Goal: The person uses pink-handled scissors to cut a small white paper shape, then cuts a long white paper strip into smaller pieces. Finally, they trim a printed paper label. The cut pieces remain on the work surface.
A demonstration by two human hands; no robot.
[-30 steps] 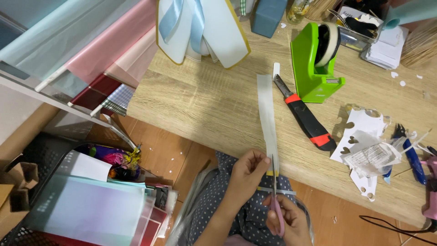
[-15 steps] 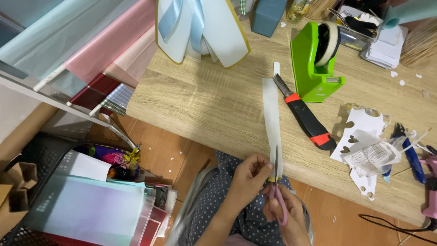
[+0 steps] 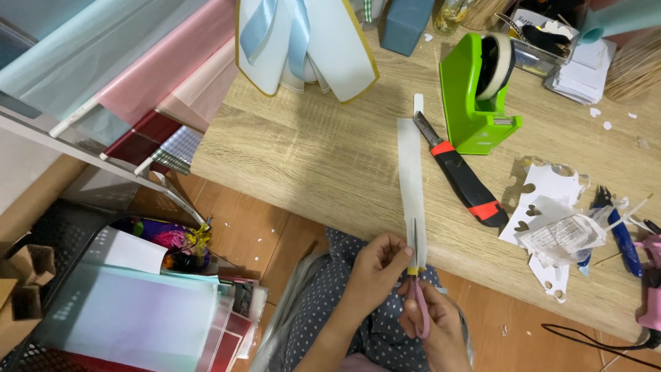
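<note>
At the near edge of the wooden table [image 3: 310, 151], a long white paper strip [image 3: 411, 179] stands lengthwise away from the person, its lower end pinched between the fingers of the left hand [image 3: 375, 265]. Pink-handled scissors [image 3: 417, 293], gripped in the closed right hand [image 3: 430, 324], have their blades running up into the strip's lower end. Just right of the strip lies a black-and-red utility knife [image 3: 460, 172], with a green tape dispenser [image 3: 475, 89] beyond it and punched white paper scraps [image 3: 551, 213] further right.
</note>
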